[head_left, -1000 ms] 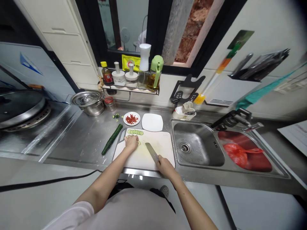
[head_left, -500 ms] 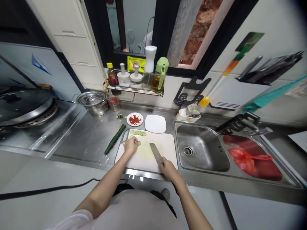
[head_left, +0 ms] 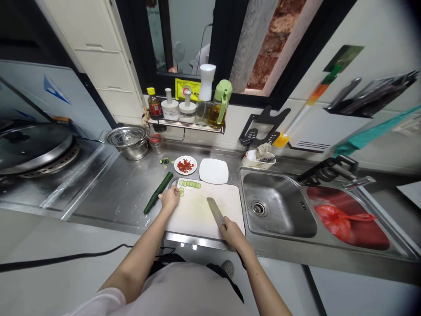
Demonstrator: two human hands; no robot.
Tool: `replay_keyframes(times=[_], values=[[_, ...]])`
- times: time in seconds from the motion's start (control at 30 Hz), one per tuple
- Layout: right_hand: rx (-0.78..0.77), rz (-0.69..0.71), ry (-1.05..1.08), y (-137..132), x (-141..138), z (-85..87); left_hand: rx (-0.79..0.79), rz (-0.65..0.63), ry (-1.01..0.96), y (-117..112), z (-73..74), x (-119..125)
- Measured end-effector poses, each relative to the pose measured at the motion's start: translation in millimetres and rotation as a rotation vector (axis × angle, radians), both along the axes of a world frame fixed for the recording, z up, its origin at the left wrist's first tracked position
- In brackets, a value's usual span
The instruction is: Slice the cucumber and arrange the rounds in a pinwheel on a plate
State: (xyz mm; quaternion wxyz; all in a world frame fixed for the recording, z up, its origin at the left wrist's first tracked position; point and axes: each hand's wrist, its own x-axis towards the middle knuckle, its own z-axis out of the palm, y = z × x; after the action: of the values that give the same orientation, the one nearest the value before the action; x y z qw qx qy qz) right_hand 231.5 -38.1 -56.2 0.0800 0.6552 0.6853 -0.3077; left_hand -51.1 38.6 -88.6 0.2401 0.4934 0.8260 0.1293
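My right hand [head_left: 232, 231] is wrapped round the handle of a kitchen knife [head_left: 215, 211], its broad blade pointing away from me, over the white cutting board [head_left: 200, 219]. At the board's left edge is my left hand [head_left: 169, 198], palm down, fingers loosely bent and apart, no held thing visible. Beside its fingertips lie cucumber slices [head_left: 181, 192]. A row of overlapping cucumber slices [head_left: 190, 184] runs along the board's far edge. Left of the board, close to my left hand, a long dark green cucumber [head_left: 158, 193] rests on the steel counter.
Behind the board stand a plate of chopped red pieces [head_left: 185, 165] and a white plate [head_left: 213, 171]. Cucumber scraps [head_left: 166, 161] lie near a red-lidded jar [head_left: 156, 144]. A steel pot [head_left: 131, 142] is farther left. The sink [head_left: 276, 204] adjoins on the right.
My left hand has moved left, from over the board to its edge by the cucumber. The slice by its fingers now lies near the row's left end. The knife has hardly moved.
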Motion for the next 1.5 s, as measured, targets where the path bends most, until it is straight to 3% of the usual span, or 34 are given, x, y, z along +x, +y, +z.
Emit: replay_keyframes(times=[0.53,0.83,1.07,1.3,1.5], values=[[-0.004,-0.020,-0.047,1.1,-2.2,0.5,0.060,-0.023,0.106,2.0,0.1,6.6],[-0.031,-0.077,-0.047,0.1,-4.8,2.6,0.126,-0.285,0.107,36.9,4.1,56.3],[-0.036,-0.103,-0.017,-0.5,-2.1,-2.0,0.133,-0.419,0.199,48.7,-3.4,68.3],[-0.050,-0.104,0.006,-0.9,-2.0,-1.0,0.165,-0.350,0.119,48.0,-2.5,72.3],[-0.069,-0.088,0.001,1.5,-2.0,2.2,0.043,-0.205,-0.129,33.9,5.3,63.7]])
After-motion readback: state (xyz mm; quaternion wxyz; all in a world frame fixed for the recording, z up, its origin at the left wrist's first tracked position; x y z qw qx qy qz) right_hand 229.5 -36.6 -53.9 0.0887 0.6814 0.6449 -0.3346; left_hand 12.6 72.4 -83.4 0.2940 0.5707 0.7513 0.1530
